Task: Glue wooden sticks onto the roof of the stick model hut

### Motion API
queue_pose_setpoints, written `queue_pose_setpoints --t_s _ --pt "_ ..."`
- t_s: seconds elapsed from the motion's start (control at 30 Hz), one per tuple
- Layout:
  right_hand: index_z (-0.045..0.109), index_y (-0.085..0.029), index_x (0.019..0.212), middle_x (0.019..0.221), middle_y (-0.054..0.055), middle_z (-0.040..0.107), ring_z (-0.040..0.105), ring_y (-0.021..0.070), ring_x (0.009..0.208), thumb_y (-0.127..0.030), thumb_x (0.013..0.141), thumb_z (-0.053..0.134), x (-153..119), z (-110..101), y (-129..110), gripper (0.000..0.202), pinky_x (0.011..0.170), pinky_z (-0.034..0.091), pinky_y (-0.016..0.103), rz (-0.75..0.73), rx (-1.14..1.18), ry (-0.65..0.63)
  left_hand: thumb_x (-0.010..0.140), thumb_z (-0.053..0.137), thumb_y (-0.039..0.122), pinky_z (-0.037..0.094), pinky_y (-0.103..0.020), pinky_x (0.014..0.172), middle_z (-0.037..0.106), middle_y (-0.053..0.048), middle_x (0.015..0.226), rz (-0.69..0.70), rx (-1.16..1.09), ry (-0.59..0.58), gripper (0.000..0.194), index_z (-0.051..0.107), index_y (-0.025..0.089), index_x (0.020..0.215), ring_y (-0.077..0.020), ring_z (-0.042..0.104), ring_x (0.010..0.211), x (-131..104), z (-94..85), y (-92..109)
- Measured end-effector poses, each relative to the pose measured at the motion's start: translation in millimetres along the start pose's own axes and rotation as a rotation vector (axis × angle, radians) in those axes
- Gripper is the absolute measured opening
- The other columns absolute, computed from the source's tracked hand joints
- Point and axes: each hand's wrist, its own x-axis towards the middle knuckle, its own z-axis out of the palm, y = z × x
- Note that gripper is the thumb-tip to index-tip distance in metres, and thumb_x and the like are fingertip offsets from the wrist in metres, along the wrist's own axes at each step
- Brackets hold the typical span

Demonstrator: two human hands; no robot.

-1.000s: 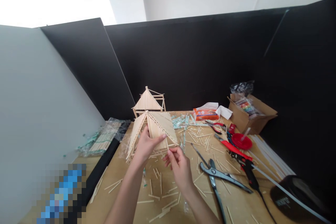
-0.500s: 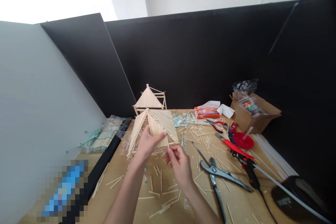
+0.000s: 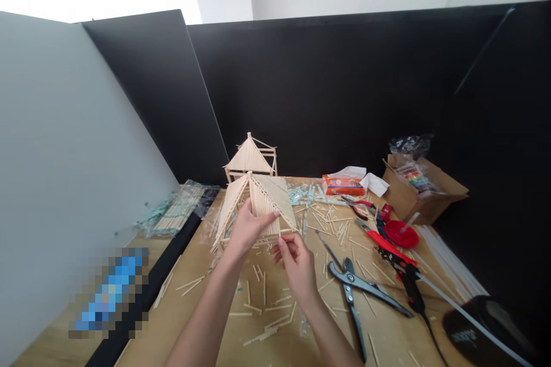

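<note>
A small model house (image 3: 235, 195) built from thin wooden sticks stands near the middle of the head view, its near roof face only partly covered with sticks. My left hand (image 3: 248, 229) grips it, with the thumb lying across the stick-covered strip and the fingers hidden behind. At the lower edge of that roof face, my right hand (image 3: 297, 264) pinches the bottom end of a wooden stick (image 3: 279, 234) between thumb and forefinger. A second stick house (image 3: 249, 157) stands just behind, its roof partly open.
Loose sticks (image 3: 275, 321) litter the table. To the right lie large pliers (image 3: 357, 281), a glue gun (image 3: 411, 287), a red dish (image 3: 400, 233) and glue sticks (image 3: 451, 264). Farther back are a tissue pack (image 3: 343, 184) and a cardboard box (image 3: 434, 189). Bagged sticks (image 3: 181, 209) lie left.
The camera view has shifted slightly, so the whole scene sits a little differently in the picture. Both hands keep nearly the same hold on the house and the stick.
</note>
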Motion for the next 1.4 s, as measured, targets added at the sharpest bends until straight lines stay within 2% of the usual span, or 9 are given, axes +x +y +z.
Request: queue_pose_setpoints --t_s 0.2,0.53,0.8,0.97,1.07,1.17,1.23,1.33,1.4 --pt "0.055 -0.021 0.091 0.072 0.003 0.070 0.064 0.0164 0.058 -0.050 0.092 0.054 1 -2 -1 0.029 0.055 0.047 0.024 0.020 -0.048 0.001 0.064 0.082 0.032 0.052 -0.041 0.089 0.069 -0.015 0.113 -0.007 -0.054 0.007 0.058 0.056 0.014 0.113 -0.0295 0.066 0.104 3 1.6 -4" --pt "0.057 -0.020 0.093 0.083 0.009 0.074 0.067 0.0204 0.063 -0.056 0.085 0.059 0 -10 0 0.037 0.052 0.048 0.026 0.066 -0.166 0.016 0.056 0.084 0.018 0.054 -0.036 0.082 0.072 -0.012 0.102 -0.015 -0.194 0.032 0.054 0.059 0.013 0.103 -0.0254 0.069 0.091 -3 5.5 7" --pt "0.060 -0.022 0.113 0.087 0.012 0.076 0.072 0.0294 0.071 -0.068 0.077 0.059 -9 -28 11 0.058 0.057 0.054 0.032 0.086 -0.423 -0.001 0.053 0.083 0.015 0.054 -0.037 0.079 0.073 -0.010 0.097 -0.011 -0.241 -0.004 0.054 0.058 0.014 0.101 -0.0250 0.069 0.087 1 1.6 -2" --pt "0.066 -0.025 0.101 0.094 0.011 0.076 0.072 0.0263 0.070 -0.068 0.079 0.055 -31 -62 10 0.050 0.059 0.055 0.031 0.087 -0.593 0.006 0.057 0.081 0.014 0.053 -0.038 0.085 0.072 -0.011 0.104 0.002 -0.242 -0.009 0.050 0.057 0.014 0.101 -0.0263 0.068 0.095 1 0.5 2" --pt "0.069 -0.026 0.096 0.092 0.009 0.077 0.073 0.0262 0.074 -0.068 0.079 0.053 -47 -98 13 0.048 0.060 0.056 0.030 0.117 -0.703 0.057 0.057 0.081 0.015 0.052 -0.039 0.088 0.071 -0.011 0.107 0.010 -0.233 -0.026 0.052 0.057 0.015 0.103 -0.0269 0.068 0.098 2 -0.3 3" --pt "0.071 -0.027 0.092 0.083 0.008 0.077 0.072 0.0280 0.067 -0.070 0.079 0.052 -60 -136 21 0.049 0.054 0.055 0.032 0.154 -0.841 0.117 0.060 0.081 0.017 0.051 -0.041 0.091 0.072 -0.012 0.107 0.012 -0.201 -0.019 0.049 0.058 0.015 0.103 -0.0272 0.068 0.099 0 -1.2 4" --pt "0.071 -0.027 0.092 0.086 0.010 0.076 0.072 0.0306 0.069 -0.071 0.077 0.052 -68 -155 29 0.051 0.054 0.056 0.036 0.113 -0.955 0.175 0.061 0.081 0.019 0.051 -0.041 0.092 0.072 -0.012 0.107 0.018 -0.175 -0.010 0.047 0.059 0.015 0.102 -0.0270 0.068 0.099 -1 -1.6 5" --pt "0.068 -0.023 0.098 0.105 0.014 0.071 0.068 0.0354 0.095 -0.072 0.076 0.051 -79 -172 41 0.057 0.073 0.058 0.043 -0.068 -1.078 0.250 0.062 0.080 0.021 0.053 -0.041 0.090 0.072 -0.012 0.107 0.025 -0.147 -0.017 0.048 0.059 0.015 0.104 -0.0268 0.069 0.097 -1 -1.6 4" --pt "0.067 -0.021 0.101 0.110 0.015 0.068 0.065 0.0355 0.102 -0.071 0.079 0.048 -88 -180 48 0.057 0.083 0.055 0.047 -0.130 -1.108 0.268 0.062 0.080 0.022 0.054 -0.042 0.088 0.072 -0.012 0.107 0.027 -0.134 -0.028 0.049 0.059 0.014 0.106 -0.0270 0.070 0.095 0 -1.2 3"
